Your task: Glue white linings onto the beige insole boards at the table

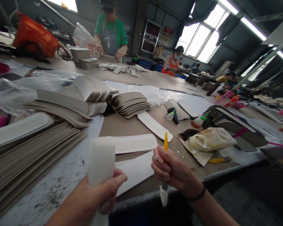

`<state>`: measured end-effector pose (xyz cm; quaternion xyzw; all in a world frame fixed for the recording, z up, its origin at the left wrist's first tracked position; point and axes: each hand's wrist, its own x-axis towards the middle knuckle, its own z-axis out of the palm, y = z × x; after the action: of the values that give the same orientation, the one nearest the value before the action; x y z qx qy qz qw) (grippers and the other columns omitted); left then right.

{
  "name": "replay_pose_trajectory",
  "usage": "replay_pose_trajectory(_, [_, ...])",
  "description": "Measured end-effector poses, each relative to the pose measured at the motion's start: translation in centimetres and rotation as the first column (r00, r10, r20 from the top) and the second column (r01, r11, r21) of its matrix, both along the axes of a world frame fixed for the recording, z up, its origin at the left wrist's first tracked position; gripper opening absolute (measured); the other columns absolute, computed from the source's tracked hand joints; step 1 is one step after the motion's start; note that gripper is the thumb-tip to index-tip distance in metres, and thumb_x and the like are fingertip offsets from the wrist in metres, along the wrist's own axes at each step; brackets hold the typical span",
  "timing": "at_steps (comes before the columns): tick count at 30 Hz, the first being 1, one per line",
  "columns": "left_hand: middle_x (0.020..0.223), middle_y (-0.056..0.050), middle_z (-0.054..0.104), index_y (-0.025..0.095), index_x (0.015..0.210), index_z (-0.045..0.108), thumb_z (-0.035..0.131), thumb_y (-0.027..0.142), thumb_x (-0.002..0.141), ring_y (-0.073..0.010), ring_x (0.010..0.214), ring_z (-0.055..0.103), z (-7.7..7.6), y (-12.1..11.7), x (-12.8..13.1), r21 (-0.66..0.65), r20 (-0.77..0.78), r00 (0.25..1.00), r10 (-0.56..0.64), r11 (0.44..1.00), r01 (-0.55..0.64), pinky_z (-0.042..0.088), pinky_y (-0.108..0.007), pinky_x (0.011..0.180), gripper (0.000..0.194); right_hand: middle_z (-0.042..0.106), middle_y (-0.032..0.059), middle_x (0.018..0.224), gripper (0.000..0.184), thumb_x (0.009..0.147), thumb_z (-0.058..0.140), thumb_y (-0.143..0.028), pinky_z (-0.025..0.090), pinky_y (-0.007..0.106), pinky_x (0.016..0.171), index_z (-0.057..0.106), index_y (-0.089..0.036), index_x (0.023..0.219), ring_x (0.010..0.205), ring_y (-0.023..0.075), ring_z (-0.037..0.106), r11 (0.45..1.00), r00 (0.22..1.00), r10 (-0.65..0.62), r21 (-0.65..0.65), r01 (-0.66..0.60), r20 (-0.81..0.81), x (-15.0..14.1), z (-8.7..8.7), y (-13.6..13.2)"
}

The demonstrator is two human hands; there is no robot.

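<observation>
My left hand [101, 191] is closed around a white strip [101, 161], which stands upright with its lower end running below the fist. My right hand [168, 166] grips a glue brush with a yellow handle [165, 141]; its whitish, clotted bristles [164, 196] point down past the table's front edge. Just beyond my hands lie a pale strip with a rounded end [134, 143] and a wider white sheet [138, 172]. Another white strip [154, 125] slants behind them. To the right of my right hand, a glue-stained plastic jug [209, 138] rests on its side near a second yellow-handled brush [219, 160].
Stacked card strips [33, 157] fill the left side, with more piles [130, 103] behind. Small green-capped bottles [171, 114] and dark stacked pieces [233, 125] stand to the right. Across the table are a person in green [112, 31] and another in an orange apron [171, 64].
</observation>
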<state>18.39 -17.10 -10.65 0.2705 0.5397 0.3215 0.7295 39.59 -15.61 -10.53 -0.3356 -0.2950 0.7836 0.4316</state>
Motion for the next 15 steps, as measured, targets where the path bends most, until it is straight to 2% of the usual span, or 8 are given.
replay_pose_trajectory(3, [0.043, 0.007, 0.043, 0.015, 0.066, 0.063, 0.078, 0.047, 0.055, -0.0053, 0.041, 0.034, 1.3, -0.7, 2.2, 0.118, 0.088, 0.992, -0.091, 0.99, 0.08, 0.024, -0.02, 0.043, 0.037, 0.031, -0.011, 0.04, 0.039, 0.082, 0.063, -0.046, 0.024, 0.014, 0.033, 0.049, -0.017, 0.06, 0.034, 0.0034, 0.028, 0.998, 0.998, 0.066, 0.012, -0.067, 0.011, -1.6, -0.6, -1.0])
replay_pose_trajectory(7, [0.051, 0.003, 0.053, 0.015, 0.062, 0.064, 0.073, 0.042, 0.064, -0.0093, 0.053, 0.046, 1.0, -1.2, 3.0, 0.26, 0.164, 0.964, -0.21, 0.952, 0.163, 0.04, -0.021, 0.056, 0.029, 0.031, -0.0111, 0.039, 0.043, 0.084, 0.06, -0.049, 0.026, 0.014, 0.033, 0.047, -0.017, 0.059, 0.032, 0.0028, 0.029, 0.986, 0.984, 0.167, 0.013, -0.168, 0.054, -2.6, -1.0, -2.3])
replay_pose_trajectory(9, [0.06, -0.001, 0.061, 0.015, 0.066, 0.065, 0.072, 0.044, 0.067, -0.0118, 0.061, 0.052, 0.5, -1.7, 2.9, 0.252, 0.145, 0.962, -0.233, 0.949, 0.191, 0.042, -0.022, 0.061, 0.03, 0.033, -0.011, 0.038, 0.044, 0.082, 0.063, -0.05, 0.026, 0.014, 0.032, 0.047, -0.017, 0.058, 0.031, 0.0025, 0.029, 0.982, 0.981, 0.184, 0.025, -0.185, 0.064, -2.9, -0.8, -2.8])
replay_pose_trajectory(11, [0.066, -0.002, 0.064, 0.015, 0.072, 0.067, 0.073, 0.046, 0.066, -0.0127, 0.062, 0.052, -0.2, -2.2, 2.7, 0.231, 0.098, 0.967, -0.234, 0.951, 0.207, 0.04, -0.022, 0.058, 0.032, 0.034, -0.0107, 0.037, 0.044, 0.08, 0.064, -0.051, 0.027, 0.014, 0.032, 0.048, -0.016, 0.058, 0.031, 0.0026, 0.031, 0.981, 0.979, 0.187, 0.039, -0.191, 0.081, -3.0, -0.7, -3.3])
replay_pose_trajectory(15, [0.056, 0.0, 0.058, 0.017, 0.074, 0.067, 0.077, 0.049, 0.059, -0.0141, 0.054, 0.051, -1.5, -2.9, 2.3, 0.166, 0.047, 0.977, -0.208, 0.966, 0.198, 0.037, -0.025, 0.05, 0.037, 0.036, -0.0104, 0.038, 0.045, 0.075, 0.069, -0.052, 0.028, 0.014, 0.033, 0.048, -0.017, 0.058, 0.032, 0.0034, 0.035, 0.968, 0.965, 0.251, 0.011, -0.252, 0.076, -3.0, -0.8, -3.9])
